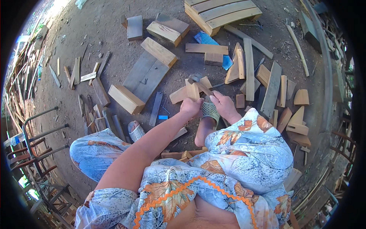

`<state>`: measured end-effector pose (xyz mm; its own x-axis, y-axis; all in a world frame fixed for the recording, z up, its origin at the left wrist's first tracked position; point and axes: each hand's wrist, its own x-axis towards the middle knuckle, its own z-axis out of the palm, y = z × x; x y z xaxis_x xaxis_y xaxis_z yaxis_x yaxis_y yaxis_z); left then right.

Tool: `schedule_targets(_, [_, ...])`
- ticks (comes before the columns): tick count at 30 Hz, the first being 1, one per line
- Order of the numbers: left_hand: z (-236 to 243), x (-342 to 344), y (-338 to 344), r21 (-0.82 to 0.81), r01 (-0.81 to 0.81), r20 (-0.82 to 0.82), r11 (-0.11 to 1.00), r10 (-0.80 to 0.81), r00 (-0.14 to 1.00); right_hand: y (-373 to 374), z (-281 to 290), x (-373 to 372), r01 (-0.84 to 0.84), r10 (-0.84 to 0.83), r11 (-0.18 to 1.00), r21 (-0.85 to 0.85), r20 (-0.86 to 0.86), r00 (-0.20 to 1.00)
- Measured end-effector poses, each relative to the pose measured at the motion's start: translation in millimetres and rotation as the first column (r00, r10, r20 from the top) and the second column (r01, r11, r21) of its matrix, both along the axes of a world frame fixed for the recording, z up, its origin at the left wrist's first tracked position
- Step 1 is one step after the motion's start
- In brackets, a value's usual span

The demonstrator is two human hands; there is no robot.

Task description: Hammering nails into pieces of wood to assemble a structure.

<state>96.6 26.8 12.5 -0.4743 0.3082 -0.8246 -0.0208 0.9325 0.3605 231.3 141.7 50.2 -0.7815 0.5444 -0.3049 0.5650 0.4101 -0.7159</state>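
Note:
In the head view my left hand [190, 107] is closed on a short pale wooden block [192, 91], held upright at the middle. My right hand [225, 105] grips the handle of a hammer [196, 78], whose metal head is just above or at the block's top. Another light board [176, 97] lies at an angle behind the block; whether they touch I cannot tell. My right foot, in a perforated slipper [210, 109], is just below my hands. To the left are a small blue rectangular item [163, 117] and a narrow grey board [155, 109].
Wooden assemblies [146, 76] stand at upper left, with a slatted wooden piece [223, 11] at the top. Several offcuts [270, 88] are scattered at the right and around my left foot [136, 129]. A blue sheet [227, 61] lies beyond my hands. A metal-framed chair [38, 149] stands far left.

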Motion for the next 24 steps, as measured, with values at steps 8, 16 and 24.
schedule_targets(8, [1.0,-1.4,0.7,-0.028,-0.013,0.048,1.0,0.014,0.999,-1.7,9.4,10.6,0.096,-0.159,0.974,-0.205,-0.319,0.934])
schedule_targets(16, [-12.8,-0.5,-3.5,0.0,0.01,0.005,1.0,-0.01,1.0,-2.5,-10.8,13.3,0.008,-0.015,0.999,-0.052,-0.144,0.99])
schedule_targets(24, [-16.7,-23.8,-25.8,0.242,-0.426,0.51,0.872,0.259,0.82,-13.5,-31.4,35.7,0.341,-0.44,0.754,-0.562,-0.047,0.897])
